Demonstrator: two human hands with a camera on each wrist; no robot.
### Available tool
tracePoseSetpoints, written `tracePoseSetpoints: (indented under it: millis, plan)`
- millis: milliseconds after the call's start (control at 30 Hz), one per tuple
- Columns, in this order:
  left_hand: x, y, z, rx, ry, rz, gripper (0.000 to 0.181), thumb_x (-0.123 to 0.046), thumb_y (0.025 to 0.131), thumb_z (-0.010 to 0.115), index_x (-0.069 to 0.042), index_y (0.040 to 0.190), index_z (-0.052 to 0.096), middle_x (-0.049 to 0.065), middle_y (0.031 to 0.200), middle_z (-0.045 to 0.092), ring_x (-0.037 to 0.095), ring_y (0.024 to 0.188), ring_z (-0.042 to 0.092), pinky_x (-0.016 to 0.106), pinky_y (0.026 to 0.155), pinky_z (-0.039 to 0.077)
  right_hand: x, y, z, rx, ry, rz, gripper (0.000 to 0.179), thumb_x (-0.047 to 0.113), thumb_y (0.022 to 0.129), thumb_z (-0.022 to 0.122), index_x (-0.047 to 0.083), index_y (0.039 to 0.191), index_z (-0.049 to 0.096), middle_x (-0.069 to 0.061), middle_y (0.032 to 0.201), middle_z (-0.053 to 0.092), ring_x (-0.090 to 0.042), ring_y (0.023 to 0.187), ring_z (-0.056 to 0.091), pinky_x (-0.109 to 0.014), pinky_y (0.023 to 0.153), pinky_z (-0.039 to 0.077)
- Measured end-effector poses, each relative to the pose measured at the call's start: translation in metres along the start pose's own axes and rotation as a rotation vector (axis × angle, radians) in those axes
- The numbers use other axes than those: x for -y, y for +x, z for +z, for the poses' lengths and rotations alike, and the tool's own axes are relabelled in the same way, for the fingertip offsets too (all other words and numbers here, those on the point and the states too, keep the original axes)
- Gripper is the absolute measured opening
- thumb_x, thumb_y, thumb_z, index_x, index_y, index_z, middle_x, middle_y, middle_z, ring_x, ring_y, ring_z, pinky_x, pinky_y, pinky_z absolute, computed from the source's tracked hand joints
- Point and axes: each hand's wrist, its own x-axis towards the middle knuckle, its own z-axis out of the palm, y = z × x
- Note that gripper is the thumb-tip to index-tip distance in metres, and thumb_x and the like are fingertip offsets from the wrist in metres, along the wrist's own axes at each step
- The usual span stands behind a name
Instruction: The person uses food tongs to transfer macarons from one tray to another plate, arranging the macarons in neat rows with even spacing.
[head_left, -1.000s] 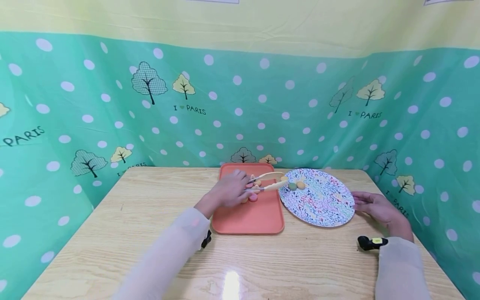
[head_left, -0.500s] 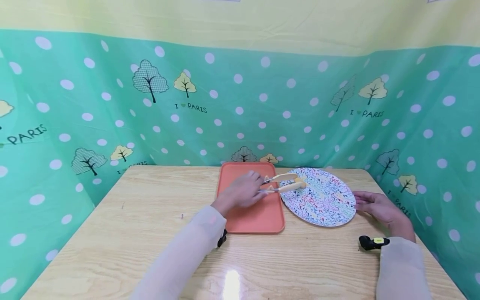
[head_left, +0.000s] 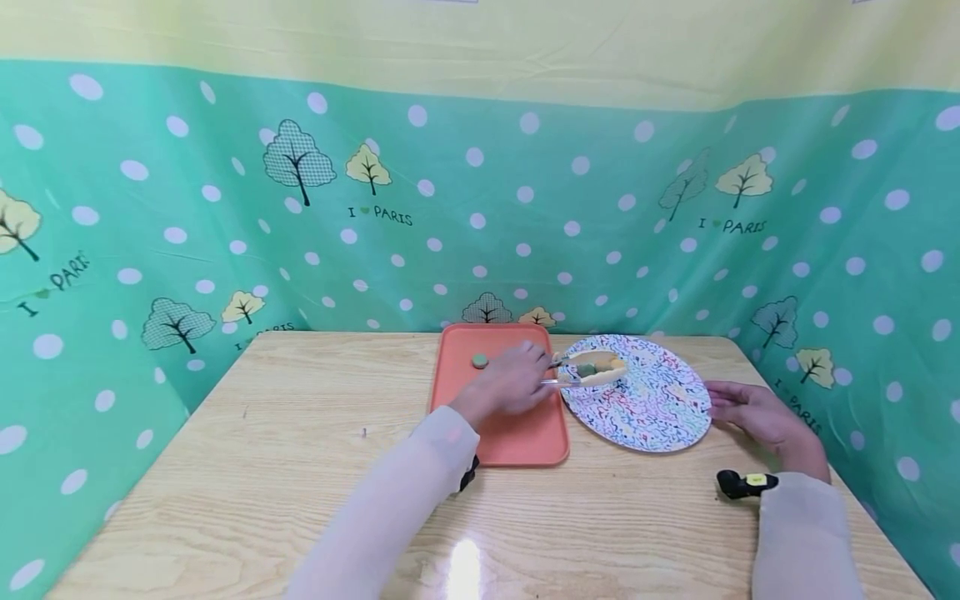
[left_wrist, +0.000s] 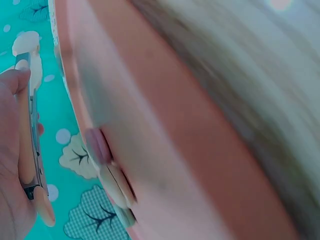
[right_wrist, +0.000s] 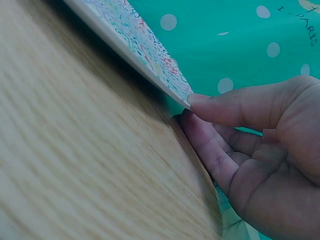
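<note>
My left hand (head_left: 512, 379) grips tongs (head_left: 604, 377) with cream-coloured tips, reaching rightward from above the tray (head_left: 528, 442) to over the speckled plate (head_left: 652, 412). Between the spread tips, a green macaron (head_left: 587, 369) and yellow-orange ones show in the head view. On the orange tray lies another green macaron (head_left: 479, 361). The left wrist view shows a pink macaron (left_wrist: 98, 146) and a cream macaron (left_wrist: 117, 186) in a row there, with the tongs held above. My right hand (right_wrist: 255, 145) pinches the plate's right rim between thumb and fingers.
Tray and plate stand side by side at the far edge of the wooden table (head_left: 262, 467). A green dotted curtain (head_left: 420, 250) hangs behind and along both sides. Each wrist carries a black camera mount.
My left hand has carried the tongs rightward, farther over the plate, and their tips have spread around the macarons there. The right hand keeps its hold on the rim.
</note>
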Motion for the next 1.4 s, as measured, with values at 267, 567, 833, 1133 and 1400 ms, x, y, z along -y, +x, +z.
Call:
tracePoseSetpoints:
  millis: [267, 567, 833, 1133, 1400]
  plan:
    - [-0.012, 0.014, 0.000, 0.022, 0.064, 0.009, 0.062, -0.054, 0.108, 0.035, -0.007, 0.146, 0.051, 0.004, 0.131, 0.053, 0.018, 0.113, 0.045, 0.031, 0.100, 0.041, 0.000, 0.001, -0.001, 0.004, 0.004, 0.001, 0.067, 0.019, 0.099, 0.068, -0.007, 0.153, 0.038, -0.028, 0.151, 0.047, -0.031, 0.132, 0.054, -0.017, 0.088, 0.051]
    - [-0.021, 0.020, -0.002, 0.040, 0.077, -0.044, 0.061, -0.051, 0.108, 0.037, -0.007, 0.148, 0.051, 0.004, 0.134, 0.052, 0.018, 0.117, 0.045, 0.032, 0.106, 0.040, 0.000, 0.001, -0.001, 0.005, 0.016, -0.001, 0.068, 0.019, 0.098, 0.069, -0.007, 0.152, 0.039, -0.028, 0.151, 0.046, -0.024, 0.128, 0.056, -0.014, 0.087, 0.050]
    - [-0.024, 0.025, 0.001, 0.056, 0.122, -0.072, 0.059, -0.050, 0.109, 0.037, -0.008, 0.148, 0.051, 0.004, 0.135, 0.050, 0.018, 0.117, 0.043, 0.031, 0.103, 0.041, -0.002, 0.001, -0.002, 0.009, 0.040, -0.016, 0.067, 0.016, 0.098, 0.069, -0.010, 0.152, 0.038, -0.030, 0.151, 0.045, 0.009, 0.106, 0.056, -0.012, 0.085, 0.049]
    - [-0.022, 0.028, 0.005, 0.050, 0.166, -0.065, 0.058, -0.052, 0.108, 0.037, -0.009, 0.141, 0.056, 0.003, 0.127, 0.051, 0.018, 0.109, 0.042, 0.030, 0.096, 0.041, -0.003, 0.002, -0.002, 0.004, 0.029, -0.011, 0.067, 0.018, 0.098, 0.069, -0.008, 0.152, 0.039, -0.029, 0.151, 0.046, -0.002, 0.114, 0.058, -0.012, 0.085, 0.049]
    - [-0.021, 0.027, 0.005, 0.058, 0.187, -0.064, 0.058, -0.052, 0.108, 0.037, -0.010, 0.141, 0.057, 0.003, 0.130, 0.052, 0.018, 0.108, 0.041, 0.032, 0.095, 0.041, -0.002, 0.001, -0.002, 0.004, 0.022, -0.011, 0.066, 0.016, 0.099, 0.068, -0.009, 0.152, 0.038, -0.029, 0.151, 0.045, -0.010, 0.119, 0.059, -0.013, 0.084, 0.049]
